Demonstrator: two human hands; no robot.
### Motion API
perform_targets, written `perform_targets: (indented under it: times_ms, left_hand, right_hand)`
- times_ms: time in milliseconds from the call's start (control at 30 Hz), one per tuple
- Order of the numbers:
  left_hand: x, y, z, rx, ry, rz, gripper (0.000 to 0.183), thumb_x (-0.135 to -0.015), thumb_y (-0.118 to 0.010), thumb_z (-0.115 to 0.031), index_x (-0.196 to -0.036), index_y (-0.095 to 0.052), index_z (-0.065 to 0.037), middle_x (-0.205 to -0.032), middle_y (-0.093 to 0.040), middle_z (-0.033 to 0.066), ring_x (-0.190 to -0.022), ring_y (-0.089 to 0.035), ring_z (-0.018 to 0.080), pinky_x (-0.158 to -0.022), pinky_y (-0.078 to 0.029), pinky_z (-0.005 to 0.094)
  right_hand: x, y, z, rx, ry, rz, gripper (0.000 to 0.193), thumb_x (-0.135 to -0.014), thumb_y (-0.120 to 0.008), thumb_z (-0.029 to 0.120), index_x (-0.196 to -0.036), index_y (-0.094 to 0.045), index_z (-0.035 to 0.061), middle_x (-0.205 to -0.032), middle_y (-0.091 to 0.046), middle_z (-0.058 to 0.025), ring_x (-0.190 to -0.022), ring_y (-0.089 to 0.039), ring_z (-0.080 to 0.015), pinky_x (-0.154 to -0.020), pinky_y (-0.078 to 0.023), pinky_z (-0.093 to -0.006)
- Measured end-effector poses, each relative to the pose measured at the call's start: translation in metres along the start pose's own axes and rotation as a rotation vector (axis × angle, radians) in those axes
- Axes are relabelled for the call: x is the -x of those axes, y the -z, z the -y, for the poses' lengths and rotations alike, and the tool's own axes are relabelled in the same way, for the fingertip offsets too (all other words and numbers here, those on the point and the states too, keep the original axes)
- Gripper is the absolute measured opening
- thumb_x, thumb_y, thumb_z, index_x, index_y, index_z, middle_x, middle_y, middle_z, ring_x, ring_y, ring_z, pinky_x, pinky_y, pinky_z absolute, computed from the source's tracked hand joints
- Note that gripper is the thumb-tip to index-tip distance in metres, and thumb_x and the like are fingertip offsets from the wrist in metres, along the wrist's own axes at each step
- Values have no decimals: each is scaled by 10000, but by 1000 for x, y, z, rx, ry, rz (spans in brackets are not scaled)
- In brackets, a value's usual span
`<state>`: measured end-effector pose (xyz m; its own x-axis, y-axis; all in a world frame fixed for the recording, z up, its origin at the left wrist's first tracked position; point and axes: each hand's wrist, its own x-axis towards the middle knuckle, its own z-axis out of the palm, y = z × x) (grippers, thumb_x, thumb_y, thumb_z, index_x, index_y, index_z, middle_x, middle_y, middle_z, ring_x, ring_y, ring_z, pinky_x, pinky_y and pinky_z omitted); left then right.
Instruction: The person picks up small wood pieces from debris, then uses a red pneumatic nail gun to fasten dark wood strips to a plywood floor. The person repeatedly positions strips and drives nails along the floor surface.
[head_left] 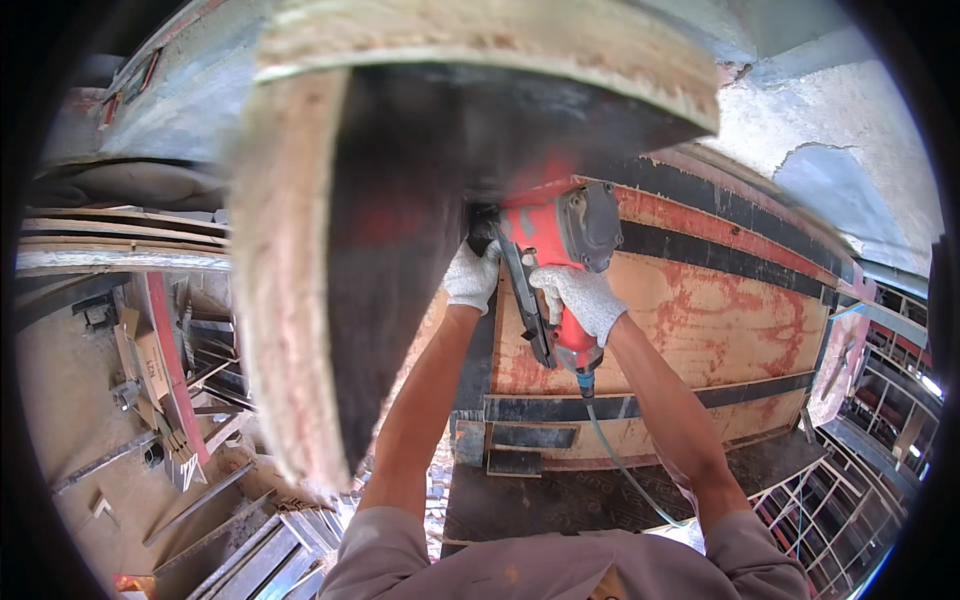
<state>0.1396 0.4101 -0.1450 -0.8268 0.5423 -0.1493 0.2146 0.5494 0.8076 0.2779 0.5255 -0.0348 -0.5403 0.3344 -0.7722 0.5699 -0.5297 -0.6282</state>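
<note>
At far left, one cardboard box (152,362) leans among scrap wood beside one red-painted timber (172,350), with a stack of long boards (130,238) above them; their exact number cannot be told. Next comes a blurred, dark-faced panel (390,250) close to the camera, with two pale wooden edges showing, one upright at its left and one across its top.

Just right of it is the left hand (472,277), in a whitish knit glove, raised beside the black nose of the single red nail gun (535,225). Its fingers are partly hidden, so whether they grip cannot be told. The nail gun is at the centre, its nose toward the dark-faced panel and its one black magazine (525,305) slanting down between the two hands. The right hand (585,298), gloved alike, has its fingers clamped around the handle. One blue connector (585,381) sits below the handle, and one thin hose (618,455) curves down from it.

Behind, a red-stained plywood panel (700,320) carries two dark strips above and one below. A metal framework (860,490) fills the lower right.
</note>
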Motion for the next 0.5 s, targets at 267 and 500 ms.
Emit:
perform_targets:
  times_ms: [267,500]
  left_hand:
    - [-4,-4,2,-127,-38,-20,847,-714,-881,-363,-1406,-499,-60,-1396,-516,224,-1320,-425,452,-1136,-311,553]
    - [-2,1,-15,-32,-36,-25,927,-703,-912,-455,-1411,-500,-21,-1409,-504,232,-1334,-423,435,-1149,-311,513]
  right_hand:
    - [6,8,8,59,29,-8,154,-924,-643,161,-814,-621,56,-610,-573,-17,-458,-545,-135,-446,-432,-300]
    - [66,55,-31,-85,-158,-50,271,-965,-610,307,-816,-632,82,-609,-542,-27,-521,-535,-139,-524,-435,-306]
